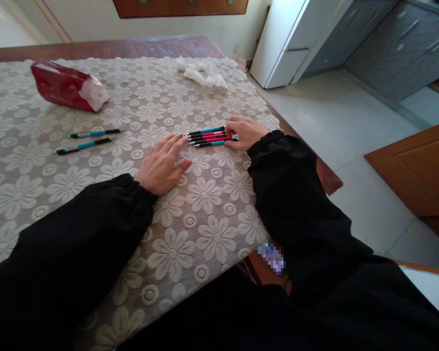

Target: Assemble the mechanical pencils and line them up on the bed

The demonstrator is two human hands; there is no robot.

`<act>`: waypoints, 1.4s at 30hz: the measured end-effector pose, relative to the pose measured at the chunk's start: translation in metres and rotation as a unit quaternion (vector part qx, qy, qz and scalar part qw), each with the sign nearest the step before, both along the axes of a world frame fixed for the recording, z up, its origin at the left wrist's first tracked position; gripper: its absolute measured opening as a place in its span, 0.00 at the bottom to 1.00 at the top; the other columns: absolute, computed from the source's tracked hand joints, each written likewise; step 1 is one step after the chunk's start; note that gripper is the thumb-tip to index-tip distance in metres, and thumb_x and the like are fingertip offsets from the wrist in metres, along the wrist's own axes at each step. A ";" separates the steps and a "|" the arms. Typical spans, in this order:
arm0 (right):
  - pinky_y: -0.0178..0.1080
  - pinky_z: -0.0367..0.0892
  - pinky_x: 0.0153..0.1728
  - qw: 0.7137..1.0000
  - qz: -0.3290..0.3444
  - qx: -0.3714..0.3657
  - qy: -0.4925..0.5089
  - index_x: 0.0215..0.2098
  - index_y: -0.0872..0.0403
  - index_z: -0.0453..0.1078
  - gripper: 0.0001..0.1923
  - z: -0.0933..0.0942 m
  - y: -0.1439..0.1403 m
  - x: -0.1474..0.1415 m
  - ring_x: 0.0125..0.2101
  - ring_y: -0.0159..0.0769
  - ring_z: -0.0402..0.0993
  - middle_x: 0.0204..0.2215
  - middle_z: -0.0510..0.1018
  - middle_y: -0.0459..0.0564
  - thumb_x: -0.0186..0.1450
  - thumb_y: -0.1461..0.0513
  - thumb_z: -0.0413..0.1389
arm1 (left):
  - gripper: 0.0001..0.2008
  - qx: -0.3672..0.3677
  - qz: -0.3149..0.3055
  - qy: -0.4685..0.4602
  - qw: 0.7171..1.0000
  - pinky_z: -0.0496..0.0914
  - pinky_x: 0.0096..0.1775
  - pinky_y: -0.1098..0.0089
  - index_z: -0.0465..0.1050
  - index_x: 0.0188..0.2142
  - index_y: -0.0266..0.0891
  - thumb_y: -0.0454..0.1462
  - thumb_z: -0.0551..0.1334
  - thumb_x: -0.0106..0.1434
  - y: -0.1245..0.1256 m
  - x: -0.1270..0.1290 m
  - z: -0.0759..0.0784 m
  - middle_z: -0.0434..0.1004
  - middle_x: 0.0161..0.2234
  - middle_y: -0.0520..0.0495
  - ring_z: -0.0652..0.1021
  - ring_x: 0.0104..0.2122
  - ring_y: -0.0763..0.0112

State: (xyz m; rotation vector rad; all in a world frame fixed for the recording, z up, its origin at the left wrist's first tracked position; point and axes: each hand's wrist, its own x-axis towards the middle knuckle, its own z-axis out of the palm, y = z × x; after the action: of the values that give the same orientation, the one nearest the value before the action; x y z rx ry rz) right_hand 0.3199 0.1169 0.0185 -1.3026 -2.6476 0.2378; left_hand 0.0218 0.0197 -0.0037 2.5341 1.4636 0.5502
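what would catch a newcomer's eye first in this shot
Most striking is the tight row of pink and teal pens with black grips lying on the cream floral lace tablecloth, with the right hand at its far end and the left hand flat by the tips. Two more teal and black pens lie apart to the left, and a crumpled dark red bag sits in the far left corner.

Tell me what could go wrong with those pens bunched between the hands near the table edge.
The bunch of pens lies loose, held only at one end by the right hand; the left hand just touches the tips, so a push could scatter them. They sit near the table's right edge and might roll off.
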 end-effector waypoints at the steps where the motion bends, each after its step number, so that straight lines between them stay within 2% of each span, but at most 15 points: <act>1: 0.41 0.61 0.42 1.000 -0.005 0.003 0.003 0.38 0.54 0.72 0.10 -0.001 0.000 0.000 0.40 0.40 0.68 0.40 0.74 0.51 0.59 0.58 0.60 | 0.34 -0.007 0.001 0.009 1.000 0.52 0.71 0.49 0.54 0.73 0.34 0.48 0.52 0.75 0.000 0.000 0.000 0.56 0.73 0.37 0.55 0.73 0.52; 5: 0.44 0.64 0.46 1.000 -0.022 -0.005 0.013 0.45 0.53 0.70 0.18 -0.001 0.000 0.000 0.43 0.44 0.69 0.44 0.75 0.54 0.59 0.55 0.61 | 0.38 -0.029 0.013 0.043 0.999 0.47 0.72 0.48 0.49 0.75 0.32 0.52 0.51 0.75 -0.002 0.001 -0.001 0.49 0.75 0.36 0.51 0.74 0.51; 8: 0.53 0.64 0.56 0.999 -0.050 -0.002 0.012 0.60 0.53 0.66 0.37 -0.003 0.000 0.004 0.54 0.54 0.68 0.55 0.73 0.60 0.58 0.44 0.62 | 0.37 -0.030 0.016 0.068 0.997 0.46 0.73 0.50 0.48 0.75 0.34 0.53 0.48 0.76 -0.003 0.002 0.000 0.47 0.75 0.38 0.49 0.75 0.53; 9: 0.57 0.61 0.60 0.998 -0.065 -0.005 0.002 0.66 0.52 0.61 0.46 -0.004 -0.001 0.006 0.60 0.59 0.64 0.61 0.69 0.61 0.57 0.40 0.62 | 0.36 -0.030 0.018 0.077 0.996 0.45 0.73 0.51 0.48 0.75 0.35 0.53 0.47 0.76 -0.004 0.003 0.000 0.46 0.76 0.39 0.48 0.75 0.54; 11: 0.65 0.52 0.66 0.993 -0.105 -0.032 -0.039 0.75 0.49 0.45 0.61 -0.008 -0.004 0.009 0.69 0.67 0.51 0.72 0.56 0.61 0.54 0.32 0.58 | 0.36 -0.031 0.022 0.094 0.995 0.45 0.73 0.52 0.47 0.75 0.34 0.53 0.45 0.77 -0.004 0.003 0.000 0.45 0.76 0.39 0.47 0.75 0.56; 13: 0.66 0.42 0.71 0.980 -0.152 -0.081 -0.102 0.78 0.49 0.33 0.69 -0.013 -0.008 0.008 0.74 0.68 0.38 0.77 0.43 0.55 0.52 0.27 0.53 | 0.39 -0.034 0.031 0.110 0.993 0.44 0.73 0.52 0.45 0.76 0.31 0.55 0.44 0.76 -0.005 0.004 -0.001 0.43 0.76 0.37 0.46 0.75 0.55; 16: 0.66 0.33 0.73 0.955 -0.203 -0.134 -0.170 0.79 0.50 0.29 0.68 -0.018 -0.017 -0.001 0.76 0.65 0.29 0.79 0.33 0.48 0.54 0.24 0.44 | 0.42 -0.036 0.042 0.123 0.991 0.44 0.73 0.51 0.43 0.75 0.28 0.58 0.44 0.76 -0.004 0.004 -0.003 0.42 0.76 0.35 0.45 0.75 0.54; 20: 0.71 0.28 0.71 0.946 -0.232 -0.140 -0.180 0.79 0.48 0.29 0.62 -0.014 -0.026 -0.015 0.76 0.61 0.27 0.78 0.29 0.44 0.59 0.24 0.35 | 0.42 -0.033 0.046 0.129 0.990 0.44 0.73 0.49 0.44 0.75 0.30 0.58 0.44 0.75 -0.005 0.005 -0.003 0.41 0.76 0.35 0.45 0.75 0.53; 25: 0.68 0.31 0.73 0.941 -0.239 -0.150 -0.188 0.78 0.48 0.27 0.65 -0.007 -0.025 -0.009 0.76 0.59 0.29 0.78 0.32 0.44 0.57 0.24 0.40 | 0.43 -0.037 0.046 0.141 0.988 0.44 0.73 0.49 0.43 0.75 0.28 0.58 0.43 0.75 -0.006 0.005 -0.004 0.41 0.76 0.36 0.45 0.75 0.53; 29: 0.68 0.30 0.73 0.934 -0.256 -0.148 -0.203 0.79 0.51 0.29 0.63 -0.010 -0.026 -0.005 0.77 0.57 0.28 0.78 0.30 0.45 0.59 0.25 0.39 | 0.42 -0.035 0.049 0.148 0.987 0.44 0.73 0.49 0.43 0.76 0.30 0.58 0.43 0.75 -0.006 0.005 -0.004 0.40 0.76 0.38 0.45 0.75 0.53; 42: 0.68 0.29 0.72 0.953 -0.217 -0.125 -0.172 0.78 0.44 0.31 0.61 -0.015 -0.027 -0.015 0.76 0.58 0.26 0.78 0.29 0.44 0.58 0.24 0.37 | 0.40 -0.028 0.026 0.156 0.987 0.46 0.72 0.44 0.43 0.76 0.34 0.56 0.45 0.76 -0.005 0.004 -0.003 0.43 0.76 0.39 0.46 0.75 0.52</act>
State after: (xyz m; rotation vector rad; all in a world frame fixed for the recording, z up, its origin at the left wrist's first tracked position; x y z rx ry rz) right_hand 0.3045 0.0904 0.0040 -2.1432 -2.5573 0.3110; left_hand 0.0257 0.0149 -0.0067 2.6349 1.6206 0.1174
